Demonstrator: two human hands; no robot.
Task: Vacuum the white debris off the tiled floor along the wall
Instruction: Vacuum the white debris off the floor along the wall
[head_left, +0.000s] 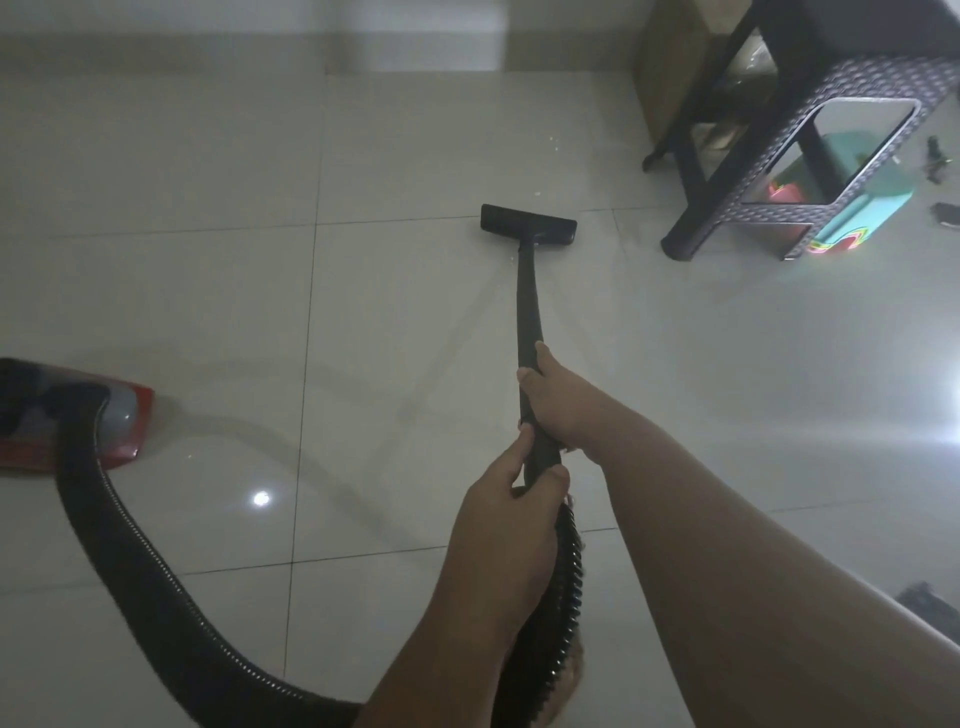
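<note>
Both my hands wrap the wand (529, 312), right hand (558, 400) ahead, left hand (511, 512) behind at the hose (156, 561). The nozzle (529, 224) sits flat just short of white specks (550, 141) nearer the wall (260, 31). I should push forward slowly, keeping it flat.

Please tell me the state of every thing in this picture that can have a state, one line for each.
Black vacuum floor nozzle: flat on the tiles, white specks just beyond it.
Black vacuum wand: tilted, held by both hands.
Left hand: grip closed on the wand's lower end.
Right hand: grip closed higher on the wand.
Black ribbed hose: curved over the floor.
Red vacuum body: resting on the floor.
Dark woven-pattern stool: upright.
</note>
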